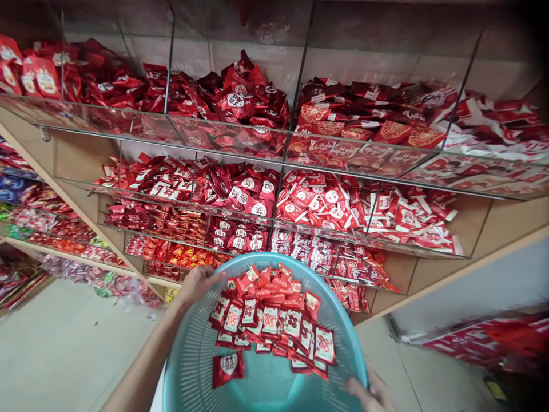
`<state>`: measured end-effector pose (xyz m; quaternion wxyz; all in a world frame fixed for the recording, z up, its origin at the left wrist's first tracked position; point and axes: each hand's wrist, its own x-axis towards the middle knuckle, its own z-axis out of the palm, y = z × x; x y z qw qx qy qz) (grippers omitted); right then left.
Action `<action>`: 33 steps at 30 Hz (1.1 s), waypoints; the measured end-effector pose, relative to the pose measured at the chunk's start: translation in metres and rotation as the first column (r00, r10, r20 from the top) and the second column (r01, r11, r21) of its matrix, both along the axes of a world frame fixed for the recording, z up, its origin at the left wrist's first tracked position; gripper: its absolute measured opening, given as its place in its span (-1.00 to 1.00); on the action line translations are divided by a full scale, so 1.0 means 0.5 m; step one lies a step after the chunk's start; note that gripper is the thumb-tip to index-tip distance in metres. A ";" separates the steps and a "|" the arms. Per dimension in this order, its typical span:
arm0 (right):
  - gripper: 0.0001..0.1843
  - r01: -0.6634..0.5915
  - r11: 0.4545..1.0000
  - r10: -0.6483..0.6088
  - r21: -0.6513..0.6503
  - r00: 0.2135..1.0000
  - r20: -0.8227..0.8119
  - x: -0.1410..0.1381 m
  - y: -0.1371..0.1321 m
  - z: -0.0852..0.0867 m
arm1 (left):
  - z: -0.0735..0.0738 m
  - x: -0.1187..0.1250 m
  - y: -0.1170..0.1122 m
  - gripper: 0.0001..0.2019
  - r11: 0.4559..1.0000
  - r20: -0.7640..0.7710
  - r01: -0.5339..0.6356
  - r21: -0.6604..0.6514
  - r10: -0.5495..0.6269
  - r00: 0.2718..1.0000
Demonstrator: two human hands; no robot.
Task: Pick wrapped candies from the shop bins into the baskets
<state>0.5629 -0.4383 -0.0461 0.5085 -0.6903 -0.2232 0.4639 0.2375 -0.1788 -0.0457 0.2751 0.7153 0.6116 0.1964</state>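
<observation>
Here we are, with both hands taken up by the turquoise basket [266,382]: the left hand [198,287] grips its rim on the far left, thumb over the edge; the right hand [369,392], partly cut off by the frame, grips the near right rim; so neither is picking up a packet just now; inside we have a loose pile of red-and-white packets [270,321], with one dark red packet [227,368] lying just off its near left edge; as things stand, we judge a fair batch is in the basket, and the bare bottom on the near side leaves room; in front of us the wooden shelf unit [506,243] is well stocked, its upper packets [249,98] heaped behind clear panels, its middle packets [319,199] just as plentiful, none of them in hand.
</observation>
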 end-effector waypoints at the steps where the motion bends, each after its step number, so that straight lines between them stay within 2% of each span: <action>1: -0.50 0.004 1.000 -0.004 -0.012 1.000 0.000 0.011 -0.005 0.006 | 0.003 0.015 -0.007 -0.50 1.000 -0.001 -0.009 0.015 0.009 1.000; 6: -0.43 0.031 0.998 -0.029 -0.056 0.999 0.042 0.052 -0.021 0.029 | -0.003 0.080 -0.035 -0.49 0.999 -0.022 -0.013 0.045 0.014 1.000; 10: -0.45 -0.024 0.999 0.025 -0.040 0.999 0.039 0.066 -0.027 0.031 | -0.010 0.101 -0.039 -0.48 0.996 -0.037 -0.004 0.084 0.007 0.999; 15: -0.46 -0.099 0.994 0.108 -0.047 0.957 0.268 0.096 -0.017 0.007 | 0.000 0.107 -0.035 -0.49 0.993 -0.051 -0.009 0.116 0.015 0.999; 17: -0.38 -0.065 0.997 0.076 -0.041 0.867 0.492 0.106 -0.006 0.007 | 0.004 0.109 -0.035 -0.50 0.993 -0.069 -0.006 0.118 0.014 0.998; 18: -0.34 -0.020 1.000 0.022 -0.009 0.772 0.635 0.104 0.001 0.013 | 0.006 0.109 -0.035 -0.50 0.993 -0.083 -0.004 0.115 0.013 0.996; 19: -0.32 0.007 0.999 -0.037 0.043 0.643 0.765 0.095 0.008 0.021 | 0.007 0.110 -0.035 -0.51 0.994 -0.100 -0.001 0.108 0.012 0.995; 20: -0.34 -0.014 0.995 -0.078 0.100 0.516 0.853 0.079 0.017 0.032 | 0.008 0.111 -0.036 -0.52 0.995 -0.116 0.004 0.099 0.008 0.993; 21: -0.40 -0.098 0.988 -0.069 0.122 0.424 0.903 0.056 0.026 0.043 | 0.008 0.112 -0.036 -0.52 0.996 -0.130 0.008 0.093 0.004 0.992; 22: -0.49 -0.241 0.966 -0.002 0.099 0.374 0.928 0.026 0.037 0.052 | 0.008 0.113 -0.037 -0.52 0.996 -0.140 0.014 0.090 -0.001 0.990; 23: -0.59 -0.419 0.908 0.136 0.032 0.363 0.922 -0.009 0.050 0.057 | 0.008 0.114 -0.037 -0.52 0.996 -0.146 0.017 0.092 -0.004 0.989; 24: -0.63 -0.601 0.793 0.352 -0.103 0.313 0.882 -0.046 0.064 0.057 | 0.007 0.114 -0.038 -0.52 0.995 -0.151 0.019 0.094 -0.005 0.989; 25: -0.66 -0.716 0.660 0.520 -0.228 0.216 0.827 -0.083 0.078 0.052 | 0.007 0.115 -0.038 -0.52 0.995 -0.153 0.020 0.098 -0.005 0.988; 26: -0.68 -0.779 0.530 0.623 -0.334 0.091 0.777 -0.118 0.094 0.042 | 0.007 0.116 -0.038 -0.52 0.995 -0.153 0.019 0.101 -0.003 0.988; 28: -0.66 -0.792 0.368 0.695 -0.486 -0.113 0.710 -0.173 0.124 0.012 | 0.008 0.116 -0.038 -0.53 0.995 -0.150 0.023 0.095 -0.008 0.989; 29: -0.62 -0.784 0.310 0.706 -0.538 -0.190 0.683 -0.193 0.138 -0.005 | 0.008 0.116 -0.038 -0.54 0.996 -0.151 0.027 0.090 -0.014 0.989; 31: -0.60 -0.764 0.236 0.712 -0.601 -0.285 0.642 -0.219 0.161 -0.035 | 0.010 0.116 -0.036 -0.55 0.996 -0.154 0.036 0.079 -0.023 0.988; 33: -0.65 -0.754 0.214 0.710 -0.621 -0.317 0.629 -0.233 0.175 -0.054 | 0.009 0.116 -0.035 -0.56 0.996 -0.165 0.038 0.079 -0.024 0.986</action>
